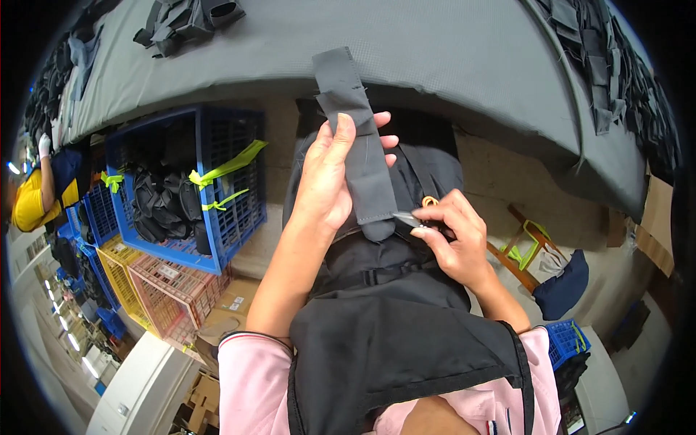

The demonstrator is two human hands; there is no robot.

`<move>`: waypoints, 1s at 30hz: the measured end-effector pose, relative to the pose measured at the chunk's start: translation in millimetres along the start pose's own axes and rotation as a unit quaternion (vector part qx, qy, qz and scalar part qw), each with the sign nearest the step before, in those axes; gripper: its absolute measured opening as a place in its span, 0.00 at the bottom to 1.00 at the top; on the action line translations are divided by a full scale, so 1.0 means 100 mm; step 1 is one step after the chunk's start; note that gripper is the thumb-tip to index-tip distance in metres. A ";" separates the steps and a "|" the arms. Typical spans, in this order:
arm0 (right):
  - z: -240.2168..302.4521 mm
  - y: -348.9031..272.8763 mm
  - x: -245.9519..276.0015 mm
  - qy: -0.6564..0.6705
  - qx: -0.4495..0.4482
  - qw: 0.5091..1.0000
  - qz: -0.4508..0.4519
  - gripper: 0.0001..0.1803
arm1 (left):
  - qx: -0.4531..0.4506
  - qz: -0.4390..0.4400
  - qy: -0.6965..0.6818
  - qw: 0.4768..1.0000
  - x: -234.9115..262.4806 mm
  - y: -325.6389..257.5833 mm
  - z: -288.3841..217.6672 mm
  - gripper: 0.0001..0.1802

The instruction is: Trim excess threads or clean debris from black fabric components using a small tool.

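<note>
Left hand (pixel 330 177) wrapped around a long flat strip of grey cloth (pixel 355 138), held up over the lap. Right hand (pixel 453 243) pinched on small silver snips (pixel 407 218), tips touching the strip's bottom edge. Blue plastic crate (pixel 217 196) standing nearby on the left.

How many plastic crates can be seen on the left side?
4: a blue crate holding black bundles, a smaller blue one, a yellow one, a pink one. More may be hidden.

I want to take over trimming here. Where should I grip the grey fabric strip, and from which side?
Probably its middle, from the left, as the left hand does: thumb over the face, fingers behind. The grey fabric strip is long and flat, and that leaves its lower end bare for the snips in the right hand.
</note>
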State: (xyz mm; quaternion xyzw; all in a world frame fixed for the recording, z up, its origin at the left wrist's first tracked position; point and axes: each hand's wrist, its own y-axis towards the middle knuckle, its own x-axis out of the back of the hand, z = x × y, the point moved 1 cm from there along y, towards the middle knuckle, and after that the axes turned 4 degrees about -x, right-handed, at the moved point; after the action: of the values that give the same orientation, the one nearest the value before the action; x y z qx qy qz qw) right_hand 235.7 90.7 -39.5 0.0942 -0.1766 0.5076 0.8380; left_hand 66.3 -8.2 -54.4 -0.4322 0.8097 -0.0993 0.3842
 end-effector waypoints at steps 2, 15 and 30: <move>0.04 -0.01 0.07 -0.014 0.003 1.000 -0.009 0.12 | -0.001 -0.001 0.003 1.000 0.01 0.01 -0.03 0.26; -0.05 0.01 -0.07 0.052 0.036 0.998 -0.012 0.14 | 0.024 -0.013 -0.024 0.999 0.02 0.04 -0.01 0.26; 0.07 0.09 0.07 0.208 -0.037 0.977 0.000 0.18 | -0.059 0.056 -0.019 0.996 -0.17 -0.13 0.02 0.22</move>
State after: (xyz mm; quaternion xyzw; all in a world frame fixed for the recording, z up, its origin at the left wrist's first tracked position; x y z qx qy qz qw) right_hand 229.7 98.3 -30.7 -0.0445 -0.0169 0.5089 0.8595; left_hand 81.0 -2.6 -40.1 -0.4102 0.8296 -0.0212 0.3783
